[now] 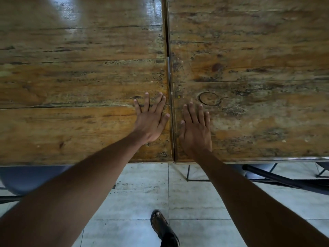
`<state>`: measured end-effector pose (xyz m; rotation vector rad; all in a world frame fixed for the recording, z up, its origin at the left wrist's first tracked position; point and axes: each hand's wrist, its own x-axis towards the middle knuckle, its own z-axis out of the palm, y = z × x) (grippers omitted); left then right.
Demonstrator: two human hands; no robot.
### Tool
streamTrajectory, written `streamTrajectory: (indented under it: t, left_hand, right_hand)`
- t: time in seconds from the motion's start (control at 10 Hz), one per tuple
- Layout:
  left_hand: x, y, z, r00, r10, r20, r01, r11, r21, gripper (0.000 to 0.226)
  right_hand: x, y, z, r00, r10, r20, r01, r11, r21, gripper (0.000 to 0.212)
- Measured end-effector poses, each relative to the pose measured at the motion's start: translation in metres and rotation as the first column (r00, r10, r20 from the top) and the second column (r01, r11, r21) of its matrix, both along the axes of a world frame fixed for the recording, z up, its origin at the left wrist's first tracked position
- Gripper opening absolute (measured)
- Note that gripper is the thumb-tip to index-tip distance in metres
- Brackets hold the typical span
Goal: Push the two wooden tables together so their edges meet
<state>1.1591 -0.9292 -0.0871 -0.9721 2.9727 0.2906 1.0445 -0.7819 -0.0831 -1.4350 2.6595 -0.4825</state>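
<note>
Two worn wooden tables fill the upper part of the view. The left table (74,82) and the right table (252,72) stand side by side, and only a thin dark seam (170,97) runs between their inner edges. The seam looks slightly wider toward the far end. My left hand (151,120) lies flat on the left table, palm down, fingers spread, right beside the seam. My right hand (195,130) lies flat on the right table just across the seam, fingers apart. Neither hand holds anything.
Below the near table edges is a pale tiled floor (142,193). A grey-blue chair seat (28,177) sits under the left table, and black metal chair legs (277,179) show under the right one. My sandalled foot (162,227) stands on the tiles.
</note>
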Motion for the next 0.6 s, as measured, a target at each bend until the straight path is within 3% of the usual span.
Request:
streamTrajectory:
  t: [0.2,0.4,0.6]
  left_hand:
    - [-0.002,0.005,0.009,0.996,0.024,0.089,-0.026,1.000,0.017,0.067]
    - [0.001,0.008,0.059,0.966,-0.023,0.257,-0.013,0.990,0.138,0.073]
    - [0.056,0.042,0.119,0.972,0.117,0.203,-0.143,0.982,0.120,0.071]
  right_hand:
    - [0.002,-0.001,0.005,1.000,0.020,0.020,-0.021,0.999,0.030,0.057]
    - [0.002,-0.011,0.043,0.996,0.077,0.033,-0.084,0.943,0.323,0.063]
    - [0.048,-0.017,0.106,0.970,0.236,-0.062,-0.204,0.924,0.323,0.079]
